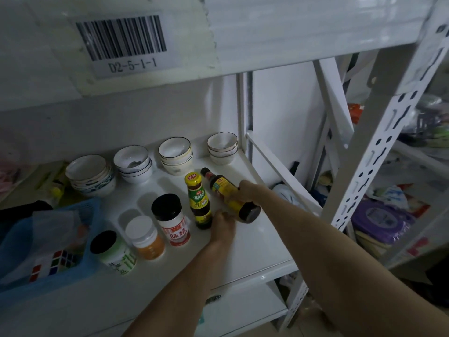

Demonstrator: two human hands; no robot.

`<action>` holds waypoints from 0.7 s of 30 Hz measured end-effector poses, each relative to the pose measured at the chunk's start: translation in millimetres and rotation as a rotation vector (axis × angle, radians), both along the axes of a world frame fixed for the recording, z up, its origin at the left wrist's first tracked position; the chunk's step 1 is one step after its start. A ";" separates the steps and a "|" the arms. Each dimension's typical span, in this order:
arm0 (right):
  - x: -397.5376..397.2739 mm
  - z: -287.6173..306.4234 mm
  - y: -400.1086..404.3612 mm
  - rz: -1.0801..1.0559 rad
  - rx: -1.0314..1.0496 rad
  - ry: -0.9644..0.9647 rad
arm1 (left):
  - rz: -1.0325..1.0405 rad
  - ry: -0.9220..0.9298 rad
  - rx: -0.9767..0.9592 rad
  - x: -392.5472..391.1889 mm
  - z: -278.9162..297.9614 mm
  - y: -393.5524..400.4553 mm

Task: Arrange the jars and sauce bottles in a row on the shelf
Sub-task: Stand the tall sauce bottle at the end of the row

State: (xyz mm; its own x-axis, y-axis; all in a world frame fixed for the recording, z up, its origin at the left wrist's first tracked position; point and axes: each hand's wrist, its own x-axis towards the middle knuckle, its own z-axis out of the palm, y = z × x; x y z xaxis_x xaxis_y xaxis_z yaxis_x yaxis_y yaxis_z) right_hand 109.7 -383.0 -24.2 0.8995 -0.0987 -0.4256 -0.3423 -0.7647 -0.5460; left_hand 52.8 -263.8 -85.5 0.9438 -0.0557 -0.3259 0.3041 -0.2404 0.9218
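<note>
Four bowl stacks (pixel 132 164) — blue basket (pixel 80 215) beside.

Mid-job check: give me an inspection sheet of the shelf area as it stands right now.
Surface: white shelf, bare at right.
Job's things: green-label jar, orange jar, black-capped jar and yellow-capped bottle upright in a diagonal row; dark bottle tilted, off the shelf.
Clutter: four bowl stacks behind; blue basket with puzzle cube.
Grips: left hand by the yellow-capped bottle's base; right hand holds the dark bottle.
Cables: nothing seen.
Surroundings: barcode label above; cluttered rack right.
</note>
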 end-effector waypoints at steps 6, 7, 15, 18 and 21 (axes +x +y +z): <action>-22.6 -6.4 -6.4 -0.031 0.298 -0.059 | -0.081 -0.016 -0.005 -11.7 30.2 -3.5; -27.2 -5.2 -6.0 -0.037 0.368 -0.074 | -0.090 -0.024 -0.016 -11.4 29.6 -2.5; -64.9 15.2 0.6 0.002 0.626 -0.176 | -0.043 -0.176 -0.047 -22.0 19.1 -0.9; -59.5 27.4 0.2 0.060 0.440 -0.158 | 0.052 -0.254 0.038 -35.2 17.5 -11.1; -52.3 32.8 0.0 0.091 0.262 -0.172 | 0.135 -0.392 0.107 -48.8 23.4 -19.6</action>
State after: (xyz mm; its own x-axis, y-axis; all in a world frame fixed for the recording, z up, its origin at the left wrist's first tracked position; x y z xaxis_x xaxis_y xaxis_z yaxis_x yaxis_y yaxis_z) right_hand 57.4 -383.0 8.6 0.9607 0.0781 -0.2665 -0.1642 -0.6140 -0.7720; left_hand 4.0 -283.4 -62.0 0.9939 0.0910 0.0618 -0.0293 -0.3229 0.9460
